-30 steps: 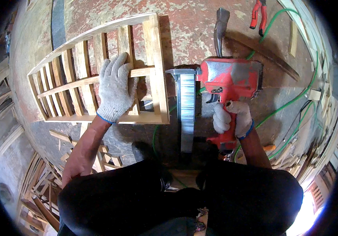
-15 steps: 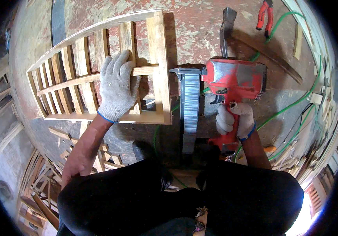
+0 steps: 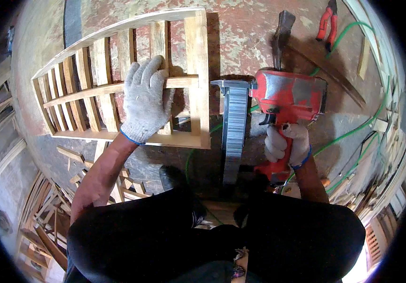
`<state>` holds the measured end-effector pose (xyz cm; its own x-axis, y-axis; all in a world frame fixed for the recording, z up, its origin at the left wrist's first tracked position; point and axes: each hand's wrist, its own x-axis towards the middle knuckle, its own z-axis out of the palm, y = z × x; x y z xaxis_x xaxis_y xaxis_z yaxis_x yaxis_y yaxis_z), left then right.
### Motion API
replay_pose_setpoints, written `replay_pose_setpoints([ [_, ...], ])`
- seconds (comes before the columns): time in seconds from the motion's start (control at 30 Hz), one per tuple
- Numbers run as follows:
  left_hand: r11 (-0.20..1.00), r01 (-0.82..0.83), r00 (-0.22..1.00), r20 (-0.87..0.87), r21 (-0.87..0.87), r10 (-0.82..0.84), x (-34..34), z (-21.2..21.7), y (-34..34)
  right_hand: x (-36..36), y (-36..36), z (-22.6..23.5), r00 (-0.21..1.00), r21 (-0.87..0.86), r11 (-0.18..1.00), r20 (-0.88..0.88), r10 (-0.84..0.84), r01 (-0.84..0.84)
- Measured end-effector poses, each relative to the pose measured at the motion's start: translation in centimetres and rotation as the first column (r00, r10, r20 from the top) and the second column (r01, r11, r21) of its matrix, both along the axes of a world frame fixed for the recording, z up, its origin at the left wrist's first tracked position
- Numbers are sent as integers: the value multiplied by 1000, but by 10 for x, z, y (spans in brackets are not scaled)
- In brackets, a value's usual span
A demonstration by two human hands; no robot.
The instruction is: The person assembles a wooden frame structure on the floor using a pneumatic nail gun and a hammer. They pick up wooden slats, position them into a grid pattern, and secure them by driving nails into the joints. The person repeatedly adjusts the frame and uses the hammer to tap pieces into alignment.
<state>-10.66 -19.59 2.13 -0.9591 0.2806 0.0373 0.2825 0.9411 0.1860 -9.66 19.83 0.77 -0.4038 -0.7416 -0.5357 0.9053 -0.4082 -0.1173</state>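
Note:
A long slatted frame of pale wood (image 3: 199, 111) lies at the left, with a lengthwise strip running across its slats. My left hand (image 3: 147, 101), in a knitted whitish glove with a blue cuff, rests over that strip. Its fingers stretch forward along the slats, slightly apart; its underside is hidden. To the right of the frame, my gloved right hand (image 3: 298, 146) is wrapped round the handle of a worn red nail gun (image 3: 288, 92). The gun's long grey magazine (image 3: 235, 127) points toward me, and its nose lies just beside the frame's right end without touching it.
Beyond the nail gun lies a hammer (image 3: 282, 37) with a dark wooden handle. Red-handled pliers (image 3: 326, 28) are farther off at the right. A green hose (image 3: 344, 137) curves across the right side. Wood strips (image 3: 394, 141) line the right edge; offcuts (image 3: 71, 153) lie at lower left.
The whole scene has shifted slightly to the right in view. Both hands, the wooden frame and the nail gun keep about the same places relative to each other.

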Motion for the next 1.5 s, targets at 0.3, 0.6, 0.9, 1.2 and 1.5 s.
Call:
replay_pose_setpoints([
  [0.3,1000,-1,999,37,-26,2,0,6,3,-4,0,5,999,19,999,30,33,-34],
  [0.6,999,41,999,-24,7,-41,3,7,1,15,4,-12,999,-81,996,27,-31,33],
  [0.9,997,41,998,-51,71,-37,31,25,-1,19,12,4,982,603,796,-178,59,61],
  [1.2,994,-91,987,138,53,83,156,49,-79,33,10,-17,948,688,691,-319,13,222],
  [1.5,984,-134,983,142,121,116,138,99,-97,38,20,-21,963,670,723,-269,26,167],
])
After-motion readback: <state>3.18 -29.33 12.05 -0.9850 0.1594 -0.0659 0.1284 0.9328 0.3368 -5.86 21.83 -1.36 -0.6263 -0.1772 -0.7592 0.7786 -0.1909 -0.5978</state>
